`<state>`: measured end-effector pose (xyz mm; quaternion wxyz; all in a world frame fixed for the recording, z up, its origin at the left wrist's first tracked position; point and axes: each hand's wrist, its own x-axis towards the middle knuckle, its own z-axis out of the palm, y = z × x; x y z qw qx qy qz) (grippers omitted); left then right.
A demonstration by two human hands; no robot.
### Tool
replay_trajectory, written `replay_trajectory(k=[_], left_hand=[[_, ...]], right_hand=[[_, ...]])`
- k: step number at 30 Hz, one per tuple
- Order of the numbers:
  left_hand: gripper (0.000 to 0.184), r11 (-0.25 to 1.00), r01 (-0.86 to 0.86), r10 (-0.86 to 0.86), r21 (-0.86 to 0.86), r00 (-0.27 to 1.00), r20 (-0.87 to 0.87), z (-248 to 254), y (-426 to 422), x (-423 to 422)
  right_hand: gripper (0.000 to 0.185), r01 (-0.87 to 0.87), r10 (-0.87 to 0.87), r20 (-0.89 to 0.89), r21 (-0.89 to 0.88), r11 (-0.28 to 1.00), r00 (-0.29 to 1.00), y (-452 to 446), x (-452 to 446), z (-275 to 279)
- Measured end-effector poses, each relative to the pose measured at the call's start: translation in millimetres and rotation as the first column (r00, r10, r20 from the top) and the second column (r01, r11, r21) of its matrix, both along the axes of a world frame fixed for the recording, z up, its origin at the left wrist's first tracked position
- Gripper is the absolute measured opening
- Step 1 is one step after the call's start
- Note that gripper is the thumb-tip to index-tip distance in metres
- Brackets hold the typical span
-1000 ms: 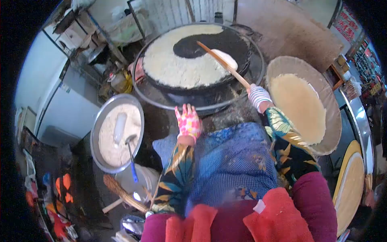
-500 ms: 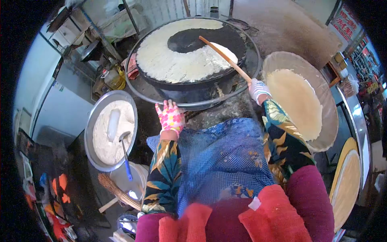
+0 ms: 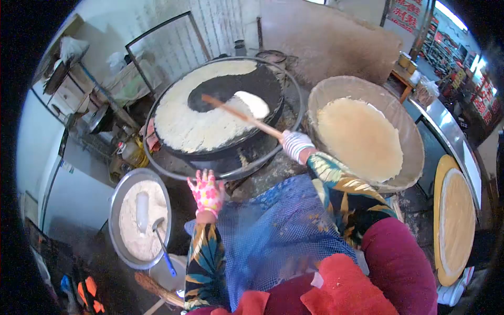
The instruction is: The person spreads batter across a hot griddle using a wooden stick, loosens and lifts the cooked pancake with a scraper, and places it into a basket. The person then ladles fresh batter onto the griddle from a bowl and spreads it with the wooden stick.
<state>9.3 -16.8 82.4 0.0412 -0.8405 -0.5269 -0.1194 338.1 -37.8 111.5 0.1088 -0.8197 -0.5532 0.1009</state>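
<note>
My right hand (image 3: pixel 297 145), in a striped glove, is closed around the handle of a long wooden batter spreader (image 3: pixel 231 111). Its blade reaches over a round black griddle (image 3: pixel 220 84), next to a thick white mound of batter (image 3: pixel 253 104). Pale spread batter (image 3: pixel 184 118) covers the far, left and near parts of the griddle; the middle and right side show black. At the near edge is my left hand (image 3: pixel 207 192), in a pink flowered glove, with fingers spread at the metal ring (image 3: pixel 236 172) around the griddle. I cannot tell how firmly it touches.
Left stands a metal basin (image 3: pixel 114 220) of batter with a blue-handled ladle (image 3: pixel 164 251) in it. A whisk broom (image 3: pixel 155 289) lies below. On the right are a lined basket (image 3: pixel 415 152) holding flat pancakes (image 3: pixel 362 136) and a round board (image 3: pixel 455 220). An oil bottle (image 3: pixel 134 154) stands behind the basin.
The view has shifted, so the griddle sits lower and further left. The spreader's tip has moved left across the griddle. My left hand remains at the ring, and my right hand keeps its grip.
</note>
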Motion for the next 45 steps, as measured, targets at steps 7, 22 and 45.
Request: replay_trajectory(k=[7, 22, 45], left_hand=[[0.049, 0.999, 0.034, -0.034, 0.0, 0.996, -0.081, -24, -6, 6], [0.051, 0.971, -0.238, 0.223, -0.035, 0.947, -0.231, -35, 25, -33], [0.054, 0.991, -0.041, 0.0, -0.127, 0.953, -0.304, -10, -10, 11]], right_hand=[[0.025, 0.015, -0.014, -0.049, 0.008, 1.0, 0.999, -13, 2, 16], [0.026, 0.051, -0.054, -0.059, -0.061, 0.997, 0.997, -15, 27, -18], [0.032, -0.055, 0.058, 0.2, -0.024, 0.998, 0.978, 1, -17, 10]])
